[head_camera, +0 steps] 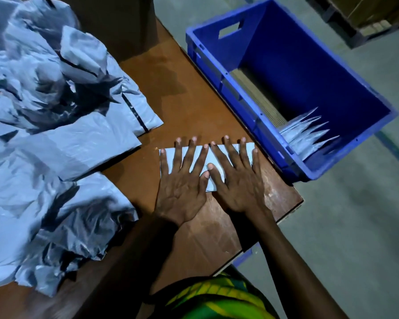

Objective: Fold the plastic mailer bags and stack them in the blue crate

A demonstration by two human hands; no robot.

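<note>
A brown wooden tabletop [189, 104] stands on a grey concrete floor [355, 226], with a brown cardboard box [115, 24] at its far edge. Near the front right of the table lies a small folded pale grey plastic mailer bag [197, 161], pressed flat to a compact rectangle. The left hand [182, 180] lies palm down on the left part of it, fingers spread wide and straight, gripping nothing. The right hand [235, 178] lies the same way on the right part, fingers fanned out and flat. The two thumbs meet near the middle of the bag and the index fingertips nearly touch at its far edge. A loose, crumpled heap of unfolded grey plastic mailer bags [46, 125] covers the left side of the table, its nearest flat bags just beside the left hand. The open blue plastic crate [228, 72] sits off the right edge of the table, tilted in view, with a stack of folded grey bags [306, 137] leaning in its near corner. A green and yellow patterned garment [219, 298] shows at the bottom edge
</note>
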